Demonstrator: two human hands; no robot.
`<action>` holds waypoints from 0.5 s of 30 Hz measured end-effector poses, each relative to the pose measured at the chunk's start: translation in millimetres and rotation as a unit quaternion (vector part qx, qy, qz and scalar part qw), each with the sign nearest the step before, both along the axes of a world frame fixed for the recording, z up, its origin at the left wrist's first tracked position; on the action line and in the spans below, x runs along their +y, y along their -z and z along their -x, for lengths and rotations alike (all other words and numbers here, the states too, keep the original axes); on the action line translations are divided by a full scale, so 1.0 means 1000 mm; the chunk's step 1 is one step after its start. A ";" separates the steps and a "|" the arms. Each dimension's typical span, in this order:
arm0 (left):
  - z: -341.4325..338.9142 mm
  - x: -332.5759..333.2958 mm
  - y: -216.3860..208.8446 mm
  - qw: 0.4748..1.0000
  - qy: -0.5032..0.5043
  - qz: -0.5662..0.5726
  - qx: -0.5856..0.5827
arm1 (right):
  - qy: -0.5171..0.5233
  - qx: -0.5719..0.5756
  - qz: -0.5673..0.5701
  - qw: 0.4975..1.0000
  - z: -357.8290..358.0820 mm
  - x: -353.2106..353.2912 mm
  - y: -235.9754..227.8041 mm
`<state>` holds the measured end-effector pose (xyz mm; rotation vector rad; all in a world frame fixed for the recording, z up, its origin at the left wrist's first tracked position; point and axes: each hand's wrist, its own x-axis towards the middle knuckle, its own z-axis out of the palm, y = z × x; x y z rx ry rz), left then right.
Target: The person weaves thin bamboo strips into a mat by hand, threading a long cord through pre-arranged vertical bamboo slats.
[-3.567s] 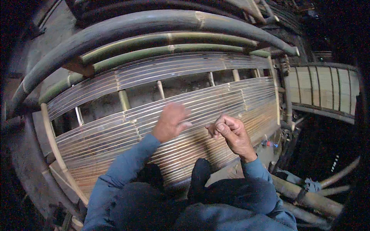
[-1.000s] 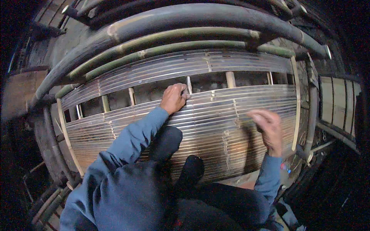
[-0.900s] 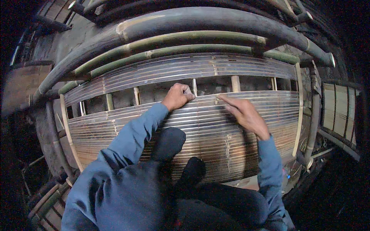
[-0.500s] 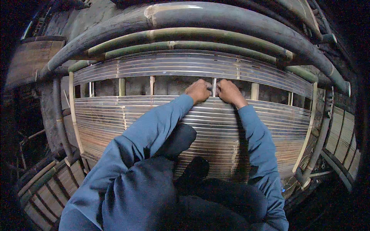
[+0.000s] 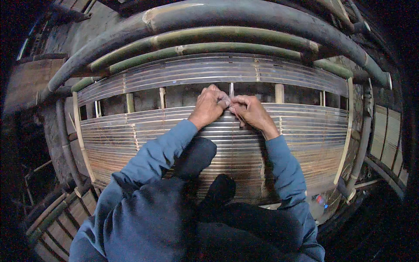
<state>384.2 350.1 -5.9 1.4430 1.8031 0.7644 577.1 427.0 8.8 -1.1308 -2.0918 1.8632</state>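
Seen from above, a person's two bare hands meet at the upper edge of a wide slatted panel [image 5: 305, 148], which spreads in front of the body. The panel is glossy and ridged, with many thin, pale strips running side to side. The left hand [image 5: 209, 107] has its fingers bent, tips close together; the right hand [image 5: 252, 112] faces it, thumb and fingers curled inward. Whether they pinch anything is too small to tell. A slim, pale crosspiece [image 5: 231, 88] rises just above the fingertips, spanning a dark gap to a narrower slatted band [image 5: 183, 72]. Beyond curve smooth, round green bamboo poles [image 5: 205, 48] and a thicker grey pole [image 5: 244, 14] with a pale, rough joint.
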 end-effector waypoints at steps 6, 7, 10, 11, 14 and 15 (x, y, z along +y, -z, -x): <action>0.029 0.000 0.010 0.995 0.089 0.026 0.027 | 0.351 0.188 0.118 0.910 -0.106 -0.020 -0.050; 0.036 0.001 0.019 0.994 0.099 0.038 0.006 | 0.385 0.260 0.096 0.880 -0.137 -0.025 -0.065; 0.024 0.007 0.021 0.989 0.118 0.021 -0.090 | 0.522 0.414 0.151 0.730 -0.229 -0.045 -0.107; 0.009 0.009 0.017 0.985 0.120 0.014 -0.122 | 0.524 0.431 0.103 0.727 -0.254 -0.054 -0.121; -0.012 0.000 -0.004 0.984 0.116 -0.130 0.020 | 0.517 0.440 0.072 0.731 -0.257 -0.081 -0.173; -0.024 0.000 -0.015 0.975 0.129 -0.174 0.055 | 0.511 0.348 0.012 0.786 -0.249 -0.090 -0.191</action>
